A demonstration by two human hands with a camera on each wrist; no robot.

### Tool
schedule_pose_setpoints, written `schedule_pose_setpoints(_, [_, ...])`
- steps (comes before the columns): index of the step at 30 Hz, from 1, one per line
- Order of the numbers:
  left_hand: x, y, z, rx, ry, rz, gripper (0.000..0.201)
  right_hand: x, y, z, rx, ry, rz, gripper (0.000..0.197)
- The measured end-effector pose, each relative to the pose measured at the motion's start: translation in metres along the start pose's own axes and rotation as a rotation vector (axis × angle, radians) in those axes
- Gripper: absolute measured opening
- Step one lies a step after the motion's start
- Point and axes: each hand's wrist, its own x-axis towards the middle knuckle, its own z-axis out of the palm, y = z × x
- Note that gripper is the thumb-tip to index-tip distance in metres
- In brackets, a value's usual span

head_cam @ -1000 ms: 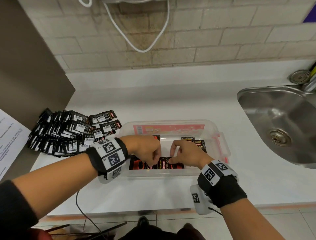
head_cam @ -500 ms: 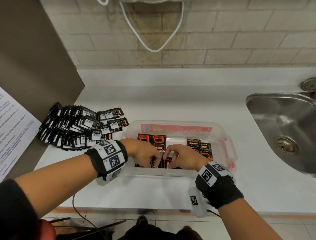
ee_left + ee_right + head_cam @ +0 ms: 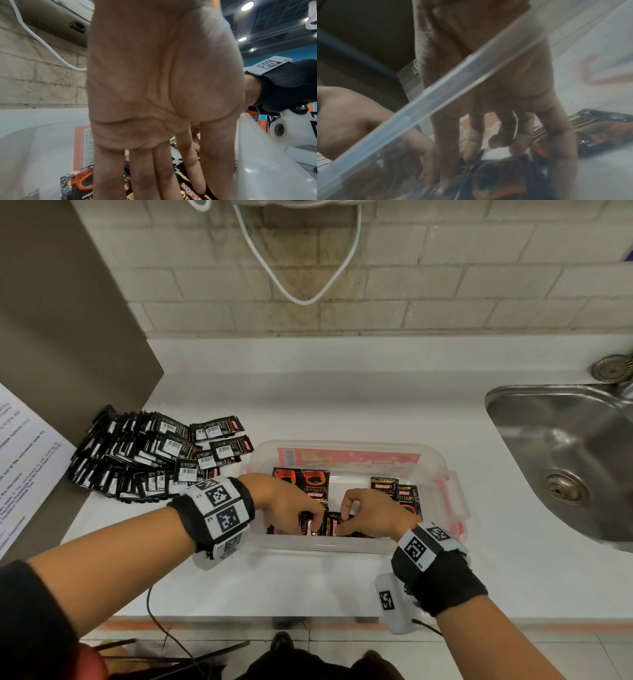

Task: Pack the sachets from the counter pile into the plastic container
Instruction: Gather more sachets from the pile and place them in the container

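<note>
Both hands, left hand (image 3: 291, 508) and right hand (image 3: 368, 513), pinch sachets (image 3: 327, 525) upright against the plastic container (image 3: 442, 463)'s near wall, seemingly mid-arranging; next comes fetching more from the pile (image 3: 150, 457).

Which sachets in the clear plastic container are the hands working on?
The black sachets by the near wall, between left hand and right hand; the others lie flat behind, untouched.

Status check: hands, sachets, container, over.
Both hands, left hand and right hand, inside clear plastic container, pinching black sachets at near wall. Black sachet pile waits left. Nothing blocking.
</note>
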Motion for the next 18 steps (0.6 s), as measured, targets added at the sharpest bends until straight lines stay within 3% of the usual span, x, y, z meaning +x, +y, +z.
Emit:
schedule_pose_setpoints(8, [-0.006,0.001,-0.003,-0.061,0.047,0.047,0.02,-0.005,-0.006,0.0,-0.026,0.012,-0.01,0.027])
schedule_pose_setpoints(12, [-0.027,-0.011,-0.01,-0.206,0.197,0.12,0.008,-0.01,-0.018,-0.004,-0.045,0.068,0.0,0.028])
schedule_pose_setpoints(18, [-0.078,-0.055,0.002,-0.566,0.511,0.17,0.009,-0.015,-0.067,-0.007,-0.02,0.15,-0.248,0.021])
